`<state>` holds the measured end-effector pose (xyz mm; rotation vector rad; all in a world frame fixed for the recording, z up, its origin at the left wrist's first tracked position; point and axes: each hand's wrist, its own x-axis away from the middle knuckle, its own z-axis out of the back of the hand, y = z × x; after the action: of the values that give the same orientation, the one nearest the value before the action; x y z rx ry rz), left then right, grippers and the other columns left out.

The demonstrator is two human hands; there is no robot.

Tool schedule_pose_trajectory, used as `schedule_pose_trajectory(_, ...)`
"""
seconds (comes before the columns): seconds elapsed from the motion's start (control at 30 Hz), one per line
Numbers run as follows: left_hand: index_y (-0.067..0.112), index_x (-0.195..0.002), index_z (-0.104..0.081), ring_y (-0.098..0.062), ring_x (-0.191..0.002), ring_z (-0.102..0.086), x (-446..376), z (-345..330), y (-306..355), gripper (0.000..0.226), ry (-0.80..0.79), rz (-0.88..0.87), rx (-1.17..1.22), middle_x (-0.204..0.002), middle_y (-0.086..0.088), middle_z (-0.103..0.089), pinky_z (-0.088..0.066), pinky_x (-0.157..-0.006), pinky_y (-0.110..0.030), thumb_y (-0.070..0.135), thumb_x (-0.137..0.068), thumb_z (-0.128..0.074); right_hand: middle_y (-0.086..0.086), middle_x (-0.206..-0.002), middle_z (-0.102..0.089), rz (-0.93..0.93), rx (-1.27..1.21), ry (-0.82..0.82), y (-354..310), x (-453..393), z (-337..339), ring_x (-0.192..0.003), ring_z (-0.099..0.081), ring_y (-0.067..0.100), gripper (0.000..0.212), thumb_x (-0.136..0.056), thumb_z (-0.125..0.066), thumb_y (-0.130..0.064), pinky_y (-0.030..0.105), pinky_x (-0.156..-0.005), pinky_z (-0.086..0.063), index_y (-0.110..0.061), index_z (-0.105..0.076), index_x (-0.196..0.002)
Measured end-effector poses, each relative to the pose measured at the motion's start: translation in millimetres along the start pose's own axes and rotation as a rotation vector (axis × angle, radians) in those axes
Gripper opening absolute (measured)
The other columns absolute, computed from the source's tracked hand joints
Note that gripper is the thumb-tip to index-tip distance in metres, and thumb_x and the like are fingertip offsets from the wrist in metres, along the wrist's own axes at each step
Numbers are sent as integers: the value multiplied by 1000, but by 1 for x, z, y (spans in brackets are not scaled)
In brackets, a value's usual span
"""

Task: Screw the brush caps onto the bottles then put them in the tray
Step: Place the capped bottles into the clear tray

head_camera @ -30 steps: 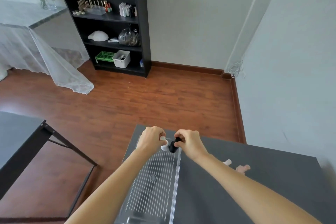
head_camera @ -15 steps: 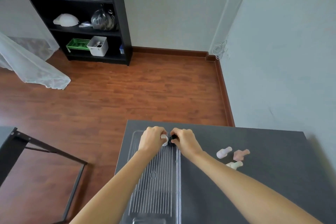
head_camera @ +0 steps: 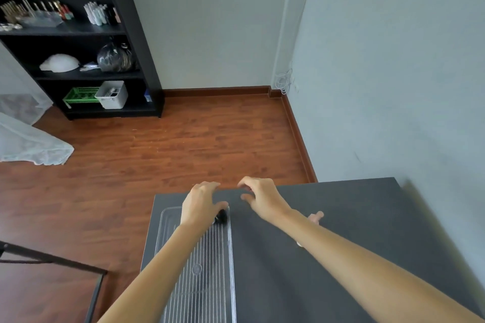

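Note:
A clear ribbed tray point(head_camera: 199, 273) lies on the left part of the dark grey table point(head_camera: 341, 217). My left hand point(head_camera: 200, 204) is over the tray's far end and holds a small bottle with a black brush cap point(head_camera: 221, 217) at the tray's far right corner; most of the bottle is hidden under the palm. My right hand point(head_camera: 262, 198) hovers above the table just right of the tray, fingers loosely spread, holding nothing. A pale pink bottle point(head_camera: 316, 216) lies on the table behind my right forearm, mostly hidden by it.
The table's far edge runs just beyond my hands, with wooden floor below. A wall stands close on the right. A black shelf unit point(head_camera: 86, 42) with small items is at the far left. A second black table frame point(head_camera: 52, 259) is at the lower left.
My right hand has let go of the black cap and moved right, away from the bottle. My left hand has brought the capped bottle down to the tray's far right corner.

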<state>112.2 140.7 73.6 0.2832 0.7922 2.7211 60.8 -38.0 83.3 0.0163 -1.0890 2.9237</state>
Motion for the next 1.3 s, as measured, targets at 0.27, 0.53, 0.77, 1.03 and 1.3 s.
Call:
schedule_pose_trajectory(0.27, 21, -132, -60, -17, -126, -52, 13, -36, 89, 43, -52, -216, 33, -133, 4, -61, -46, -98, -31, 24, -90, -67, 4, -102, -73, -169, 42, 109, 57, 49, 88, -88, -65, 12, 30, -93, -46, 6, 23, -83, -52, -9, -69, -104)
schedule_pose_trajectory(0.53, 21, -137, -56, -21, -124, -55, 21, -92, 131, 49, -331, -194, -36, -137, 1, -57, -47, -102, -36, 7, -90, -61, 9, -94, -67, -317, -6, -193, 94, 120, 75, -88, -66, 25, 32, -84, -45, -3, 34, -83, -56, -9, -66, -107)
schedule_pose_trajectory(0.77, 13, -113, -71, -28, -97, -67, 27, -114, 146, 37, -323, -26, -49, -101, -2, -74, -58, -81, -36, -1, -85, -50, 11, -74, -73, -318, -153, -186, 111, 123, 53, -101, -44, 18, 32, -81, -38, 4, 29, -106, -41, -24, -51, -72)
schedule_pose_trajectory(1.03, 10, -102, -71, -27, -90, -67, 43, -102, 124, 21, -205, 34, 32, -97, -3, -73, -57, -79, -39, 8, -90, -54, 4, -79, -73, -244, -146, -155, 113, 121, 54, -80, -50, 17, 13, -88, -42, -5, 36, -67, -49, -13, -51, -84)
schedule_pose_trajectory(1.3, 13, -92, -74, -17, -71, -58, 58, -9, 87, 14, -1, 44, 90, -76, 3, -68, -49, -67, -29, 11, -84, -62, -22, -69, -65, -42, -157, -106, 50, 71, 51, -54, -47, 9, 17, -92, -45, -21, 31, -59, -41, -35, -52, -87)
